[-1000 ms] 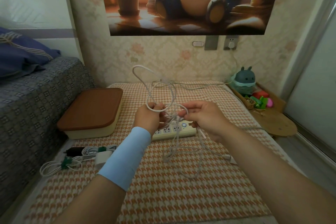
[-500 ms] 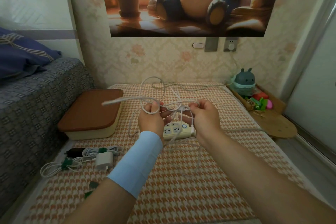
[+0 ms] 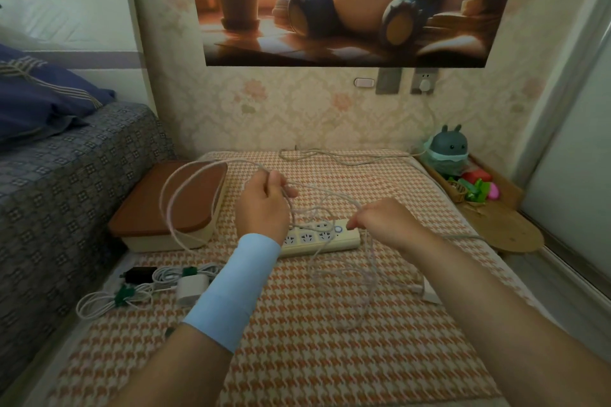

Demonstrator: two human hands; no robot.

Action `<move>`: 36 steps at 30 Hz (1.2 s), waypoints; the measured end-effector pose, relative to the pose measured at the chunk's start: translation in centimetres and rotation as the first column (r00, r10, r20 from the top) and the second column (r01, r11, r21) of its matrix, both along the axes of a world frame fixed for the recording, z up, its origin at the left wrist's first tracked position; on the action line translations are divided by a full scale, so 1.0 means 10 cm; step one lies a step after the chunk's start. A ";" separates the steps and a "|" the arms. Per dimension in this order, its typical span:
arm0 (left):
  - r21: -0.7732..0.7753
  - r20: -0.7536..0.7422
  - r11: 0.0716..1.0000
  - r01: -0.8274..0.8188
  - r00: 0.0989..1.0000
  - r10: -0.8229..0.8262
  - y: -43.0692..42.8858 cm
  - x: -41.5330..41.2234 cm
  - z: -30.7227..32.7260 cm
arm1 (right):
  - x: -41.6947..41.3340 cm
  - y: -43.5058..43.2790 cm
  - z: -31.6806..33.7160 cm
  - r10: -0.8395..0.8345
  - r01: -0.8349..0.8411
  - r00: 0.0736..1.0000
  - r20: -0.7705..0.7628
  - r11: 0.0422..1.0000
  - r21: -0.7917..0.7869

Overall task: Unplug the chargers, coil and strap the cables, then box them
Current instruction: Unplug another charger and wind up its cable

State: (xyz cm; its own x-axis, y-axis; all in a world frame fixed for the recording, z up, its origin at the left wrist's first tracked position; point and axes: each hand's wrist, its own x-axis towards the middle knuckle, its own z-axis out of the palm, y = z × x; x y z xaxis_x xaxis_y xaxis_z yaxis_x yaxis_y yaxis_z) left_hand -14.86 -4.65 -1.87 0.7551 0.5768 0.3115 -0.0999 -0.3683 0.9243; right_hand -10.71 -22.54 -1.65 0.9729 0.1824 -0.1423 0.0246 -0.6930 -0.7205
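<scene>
**Open room in front, clutter across the middle**

The near half of the surface (image 3: 297,360) gives open room between the two forearms. Across the middle lies the power strip (image 3: 330,241), with white cable (image 3: 367,274) draped over it and trailing loosely toward the near side. A wide loop of that cable hangs from the left hand (image 3: 264,205) in front of the brown-lidded box (image 3: 142,218). At the left edge, strapped cables (image 3: 99,302) and chargers (image 3: 191,287) lie beside the bed (image 3: 66,182). A toy figure (image 3: 449,149) stands at the far right, and a grey cord (image 3: 347,158) runs along the back.
</scene>
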 end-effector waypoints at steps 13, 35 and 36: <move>0.285 -0.052 0.873 0.396 0.916 -0.398 0.00 0.06 0.01 | -0.17 0.21 0.00 0.178 -0.327 0.925 0.336 0.823 0.465; 0.712 -0.054 0.626 0.319 0.913 -0.404 0.26 0.12 -0.20 | 0.10 -0.05 0.00 -0.416 0.268 0.909 0.006 0.599 0.755; 0.707 -0.117 0.609 0.359 0.909 -0.400 0.26 0.11 -0.18 | 0.13 -0.08 0.01 -0.452 0.298 0.892 -0.020 0.553 0.778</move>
